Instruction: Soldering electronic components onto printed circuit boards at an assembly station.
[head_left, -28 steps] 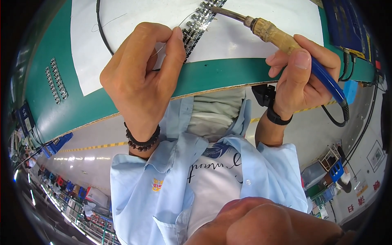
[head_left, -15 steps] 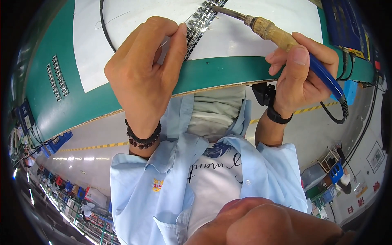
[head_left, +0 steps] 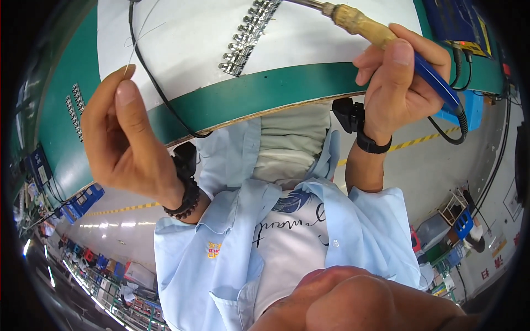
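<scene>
My left hand [head_left: 132, 149] pinches a thin solder wire [head_left: 131, 57] between thumb and forefinger. The wire rises from the fingertips and curls over the white sheet [head_left: 187, 60]. My right hand [head_left: 406, 88] grips a soldering iron [head_left: 361, 25] with a worn tan handle and a blue rear sleeve. Its metal shaft points left, and its tip is cut off by the upper edge of the view. A slanting double row of small shiny metal parts [head_left: 243, 47] lies on the sheet between my hands, touched by neither of them.
The green table [head_left: 287, 83] ends just in front of my body. More small metal parts [head_left: 73, 116] lie at the left, partly behind my left hand. A black cable [head_left: 150, 71] crosses the sheet and hangs over the table edge. A blue box [head_left: 461, 27] stands at the far right.
My left hand has moved left and nearer, away from the metal parts, still pinching the solder wire. The iron has shifted slightly up and left; the row of parts appears farther left.
</scene>
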Available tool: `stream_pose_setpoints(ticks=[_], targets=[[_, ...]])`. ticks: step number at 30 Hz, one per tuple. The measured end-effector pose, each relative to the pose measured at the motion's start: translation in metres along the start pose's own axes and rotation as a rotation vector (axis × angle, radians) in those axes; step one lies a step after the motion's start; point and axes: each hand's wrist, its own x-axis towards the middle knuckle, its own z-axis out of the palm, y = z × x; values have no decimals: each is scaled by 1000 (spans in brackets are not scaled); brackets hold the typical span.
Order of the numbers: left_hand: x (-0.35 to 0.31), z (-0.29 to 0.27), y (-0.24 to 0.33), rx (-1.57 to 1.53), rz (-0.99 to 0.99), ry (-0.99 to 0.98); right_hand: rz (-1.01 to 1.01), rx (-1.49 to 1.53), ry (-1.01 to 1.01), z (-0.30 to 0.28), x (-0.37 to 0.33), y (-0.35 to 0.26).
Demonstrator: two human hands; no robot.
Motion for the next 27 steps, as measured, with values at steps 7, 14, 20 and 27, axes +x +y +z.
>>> stream_pose_setpoints(ticks=[7,14,20,27], targets=[[-5,10,-2,112,136,-182,114,174,184,4,6,-15],[-15,20,0,75,195,-258,-34,113,163,9,-10,-13],[-16,22,-2,162,260,-325,-163,93,-19,0,-11,-9],[-17,23,-5,205,267,-347,-144,98,-78,2,-12,-11]])
